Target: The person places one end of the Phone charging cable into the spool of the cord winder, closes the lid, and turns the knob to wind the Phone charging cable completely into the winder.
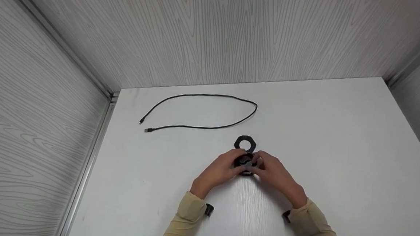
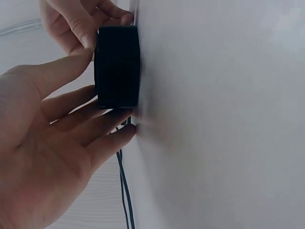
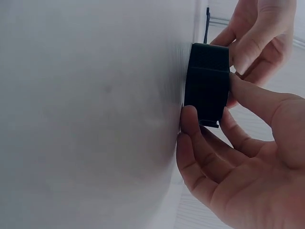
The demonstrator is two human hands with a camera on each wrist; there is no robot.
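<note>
Gripping the black case point(image 2: 118, 67), half-curled hands point(image 1: 221, 169) point(image 1: 276, 174) lie near a ring point(image 1: 253, 144) seen whole only in head view.

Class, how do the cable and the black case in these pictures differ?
The cable is long and thin, whereas the black case is compact and thick. The cable lies in a loose loop, untouched, while the black case is held by the left hand and right hand. Both look black.
</note>
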